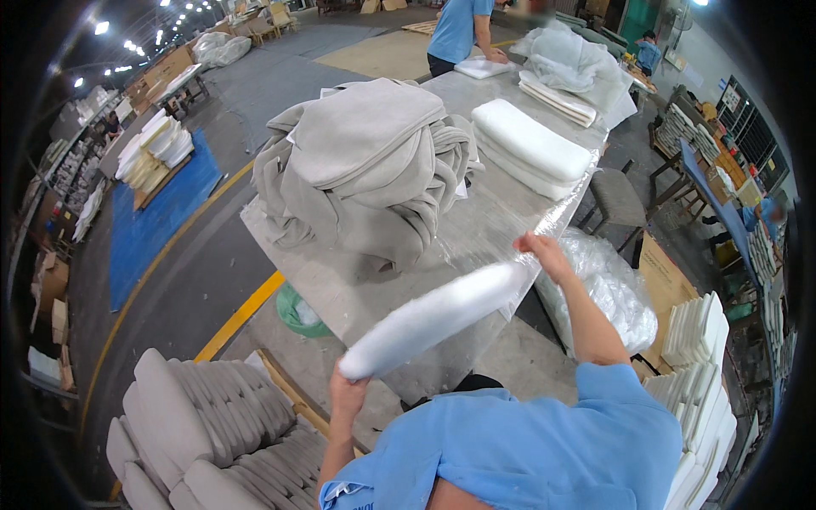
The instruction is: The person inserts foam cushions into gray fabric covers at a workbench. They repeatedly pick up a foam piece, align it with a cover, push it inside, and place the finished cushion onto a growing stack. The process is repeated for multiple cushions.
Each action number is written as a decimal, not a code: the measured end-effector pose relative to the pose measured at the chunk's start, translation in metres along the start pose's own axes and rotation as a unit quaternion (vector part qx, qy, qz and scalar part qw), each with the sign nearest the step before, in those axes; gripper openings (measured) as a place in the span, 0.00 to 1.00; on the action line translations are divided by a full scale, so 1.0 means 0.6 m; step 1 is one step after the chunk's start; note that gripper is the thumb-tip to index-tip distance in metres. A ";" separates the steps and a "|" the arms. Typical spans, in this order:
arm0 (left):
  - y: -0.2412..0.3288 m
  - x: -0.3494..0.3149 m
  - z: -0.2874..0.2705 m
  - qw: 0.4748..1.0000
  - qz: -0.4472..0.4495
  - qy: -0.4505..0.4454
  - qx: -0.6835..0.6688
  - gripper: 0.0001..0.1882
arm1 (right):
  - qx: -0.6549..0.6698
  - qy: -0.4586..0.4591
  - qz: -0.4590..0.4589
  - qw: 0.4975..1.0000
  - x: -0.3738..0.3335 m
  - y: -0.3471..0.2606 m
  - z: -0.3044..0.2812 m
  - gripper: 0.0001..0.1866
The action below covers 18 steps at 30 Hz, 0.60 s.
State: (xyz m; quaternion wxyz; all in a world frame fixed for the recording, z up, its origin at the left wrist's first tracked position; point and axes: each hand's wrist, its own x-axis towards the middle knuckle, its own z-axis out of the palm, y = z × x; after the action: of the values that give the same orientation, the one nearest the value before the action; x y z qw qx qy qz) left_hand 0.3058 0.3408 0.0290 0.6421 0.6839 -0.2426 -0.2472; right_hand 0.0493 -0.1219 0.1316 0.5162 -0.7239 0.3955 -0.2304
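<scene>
A long, soft white wadding pad point(438, 319) is stretched slantwise between my hands over the near end of the table. My left hand point(347, 393) grips its near left end, beyond the table edge. At its far right end my right hand point(544, 252) is closed with the fingers bent, and the palm hides part of the grip. Clear plastic film point(476, 234) lies on the table just beyond the pad. A large heap of grey fabric covers point(365, 153) stands on the table beyond my left hand. Folded white wadding point(531, 144) lies at the right.
The table point(297, 263) holds more white pads point(557, 98) and bundled plastic point(569, 55) farther back, where a person in blue point(459, 34) works. Grey cushions point(204, 425) are stacked at lower left, white pads point(701, 365) at right. A green bag point(297, 313) and plastic sacks point(599, 289) flank the table.
</scene>
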 end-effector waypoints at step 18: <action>0.232 0.114 0.270 0.802 0.034 -0.183 0.568 0.28 | 0.185 -0.094 0.080 0.975 -0.017 0.126 0.073 0.24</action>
State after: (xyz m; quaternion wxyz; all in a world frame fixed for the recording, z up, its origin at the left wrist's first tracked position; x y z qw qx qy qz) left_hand 0.2504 0.1652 0.1573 0.0909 0.8594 -0.4758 -0.1635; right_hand 0.0508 -0.1006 0.0459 0.6930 -0.6001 0.3525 -0.1882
